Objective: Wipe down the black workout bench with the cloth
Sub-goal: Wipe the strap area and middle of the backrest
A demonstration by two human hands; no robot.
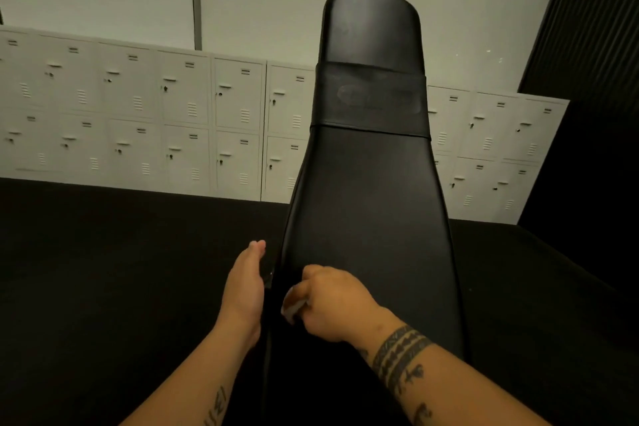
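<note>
Our right hand (333, 304) grips a pale cloth (294, 308) on the black workout bench (370, 200); our left hand (243, 287) hovers straight-fingered beside it; the far lockers (138, 114) are closed

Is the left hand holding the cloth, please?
No, the right hand grips the cloth; the left hand is open beside the bench.
</note>
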